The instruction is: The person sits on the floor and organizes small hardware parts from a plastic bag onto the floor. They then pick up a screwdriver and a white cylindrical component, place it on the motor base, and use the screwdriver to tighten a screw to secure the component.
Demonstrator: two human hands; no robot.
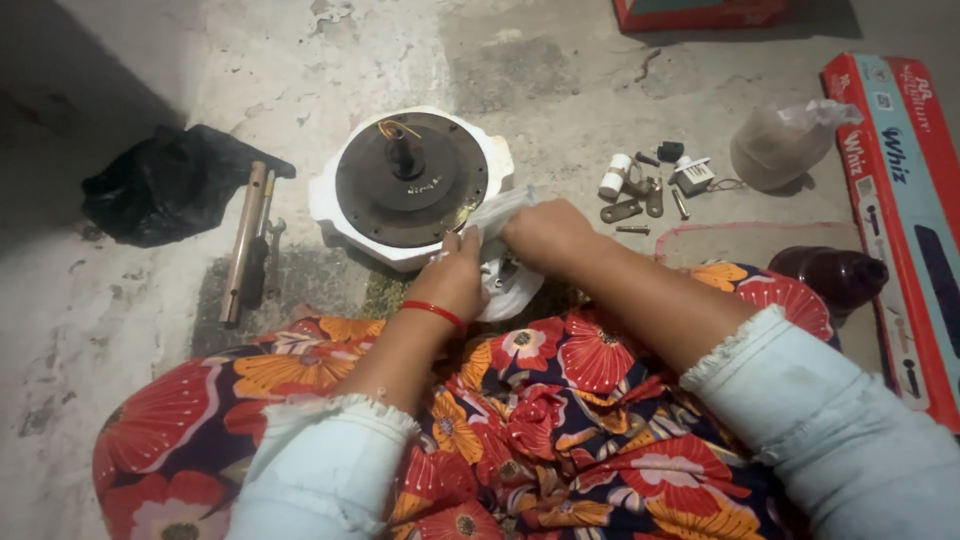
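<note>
A person is sitting on a bare concrete floor [560,90], with a red flowered garment covering the lap across the lower half of the frame. Both hands are meeting just below the centre. The left hand [452,280], wearing a red bangle at the wrist, is pinching a small clear plastic bag [497,212] with closed fingers. The right hand [545,235] is curling over the same bag from the right, its fingers closed on the plastic; what the bag is holding cannot be made out.

Just beyond the hands, slightly left of centre, a round motor unit [410,185] is lying flat: a dark, rusty disc with a short shaft and a curl of yellow wire on top, sitting in a white housing. The bag is touching its lower right rim. A white curved part [510,290] is showing beneath the hands, against the lap.

At the upper right of centre, small hardware [650,185] is lying scattered: metal brackets, bolts, a white cylinder and a small block. Right of it, a cloudy plastic bag [780,145] is resting on the floor, and a long red carton [900,200] is running down the right edge. A dark brown bottle [830,275] is lying near the right knee. At left, a black plastic bag [165,185] is sitting beside a wooden-handled hammer [243,240] and a spanner.
</note>
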